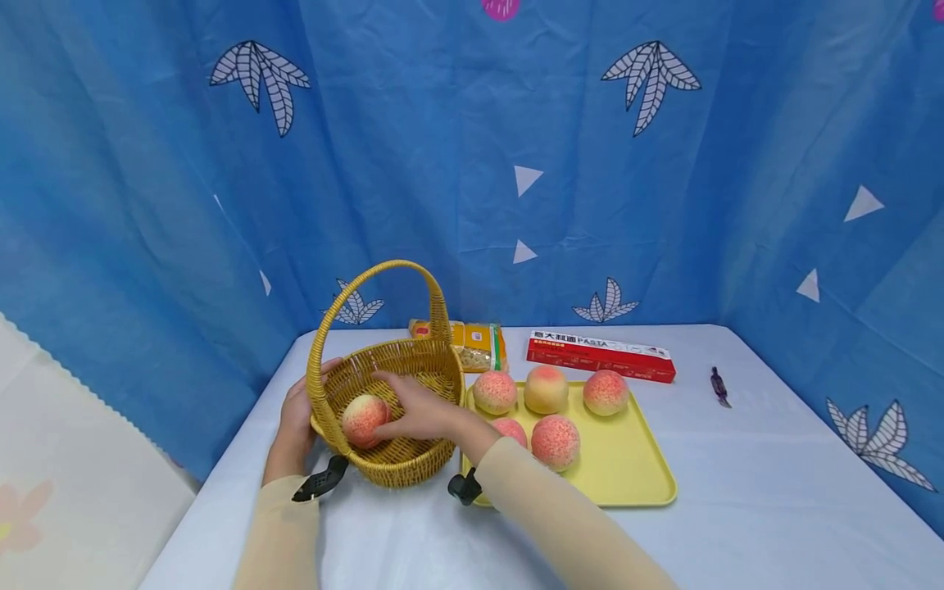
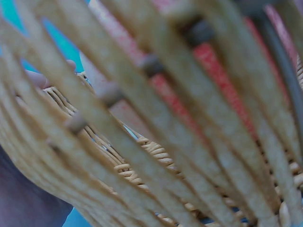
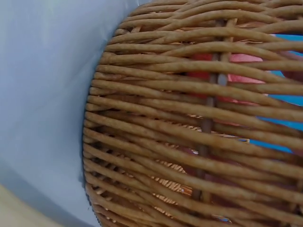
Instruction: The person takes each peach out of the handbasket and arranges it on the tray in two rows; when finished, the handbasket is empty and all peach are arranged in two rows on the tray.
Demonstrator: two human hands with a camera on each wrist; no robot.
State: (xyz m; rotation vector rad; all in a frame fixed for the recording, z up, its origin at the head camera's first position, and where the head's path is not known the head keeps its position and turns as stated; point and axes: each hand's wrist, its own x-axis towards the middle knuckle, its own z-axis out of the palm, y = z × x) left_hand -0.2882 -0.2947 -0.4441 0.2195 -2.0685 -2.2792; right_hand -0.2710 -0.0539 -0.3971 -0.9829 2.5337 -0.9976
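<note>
A woven wicker basket (image 1: 401, 474) with a tall arched handle stands at the left of the table. My left hand (image 1: 297, 414) holds its left side, fingers near the rim; in the left wrist view a fingertip (image 2: 38, 78) shows past the wicker. Inside lies a pink-and-cream peach (image 1: 363, 419). Reaching in over the right rim, my right hand (image 1: 424, 408) has its thumb at the peach's right side and its fingers spread above. The right wrist view shows mostly basket weave (image 3: 156, 113), with the right hand largely hidden.
Right of the basket, a yellow tray (image 1: 627, 467) bears several peaches (image 1: 556, 442). Behind stand a bag of pasta (image 1: 478, 346) and a red pasta box (image 1: 599, 357). A small dark object (image 1: 719, 387) lies farther right. Blue curtains (image 1: 457, 164) surround the table.
</note>
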